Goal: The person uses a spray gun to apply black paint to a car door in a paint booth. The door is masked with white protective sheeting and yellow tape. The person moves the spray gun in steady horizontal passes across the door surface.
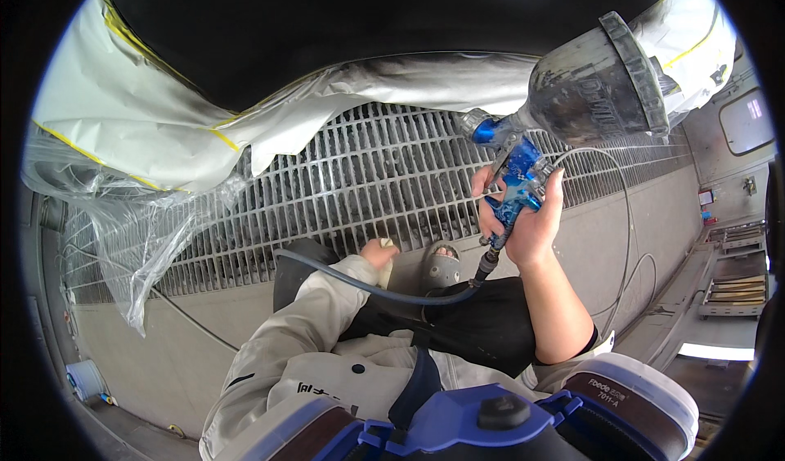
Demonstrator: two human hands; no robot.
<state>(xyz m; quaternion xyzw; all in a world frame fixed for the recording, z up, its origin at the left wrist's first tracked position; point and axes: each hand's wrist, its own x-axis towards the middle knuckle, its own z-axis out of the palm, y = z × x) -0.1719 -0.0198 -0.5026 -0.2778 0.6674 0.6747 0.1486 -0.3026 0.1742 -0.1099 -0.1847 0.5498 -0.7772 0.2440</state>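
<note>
My right hand (533, 230) is wrapped round the handle of a blue spray gun (518, 171), fingers at its trigger. A grey, paint-stained cup (587, 87) sits tilted on top of the gun, close to the black panel (384, 11). From the bottom of the handle a grey-blue air hose (384, 294) runs left across my lap and over my left forearm. Low over my legs, my left hand (379, 254) is closed on a pale yellowish piece that looks like folded cloth; its exact kind is hard to make out.
White masking sheet (302, 118) with yellow tape borders the panel. Clear plastic film (147, 248) hangs at the left above a metal floor grating (352, 171). More hose (628, 216) loops on the floor at right. A white bucket (85, 379) stands far left, shelves (736, 285) far right.
</note>
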